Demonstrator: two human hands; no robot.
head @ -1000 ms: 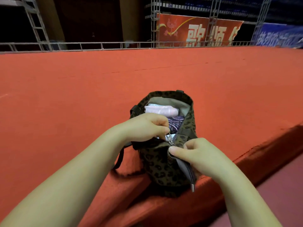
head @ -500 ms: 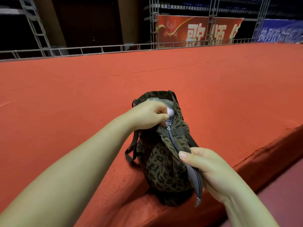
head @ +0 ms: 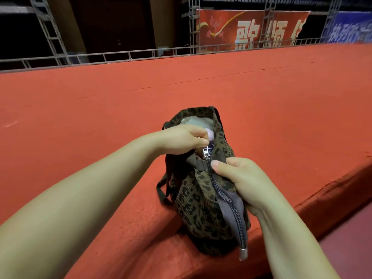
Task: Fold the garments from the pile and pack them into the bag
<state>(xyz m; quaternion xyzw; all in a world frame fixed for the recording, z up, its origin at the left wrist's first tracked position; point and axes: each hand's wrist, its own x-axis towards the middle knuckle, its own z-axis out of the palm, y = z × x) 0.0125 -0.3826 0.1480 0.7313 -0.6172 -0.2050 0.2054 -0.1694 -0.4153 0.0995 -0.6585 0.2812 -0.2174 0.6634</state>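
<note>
The leopard-print bag (head: 203,200) stands near the front edge of the red felt-covered platform (head: 100,109), its zipper (head: 223,196) closed along the near half. Through the open far end show a pale pink garment (head: 271,135) and a scrap of dark patterned cloth (head: 210,147) — both mostly hidden. The left hand (head: 181,140) pinches the metal zipper pull (head: 205,153); the right hand (head: 239,178) grips the bag's near side, thumb beside the zipper teeth. Dark straps (head: 162,190) hang left. Behind — a metal truss rail (head: 120,56) and a red banner (head: 251,29).

Red carpeted platform (head: 120,109); leopard-print bag (head: 201,204) near front edge.
</note>
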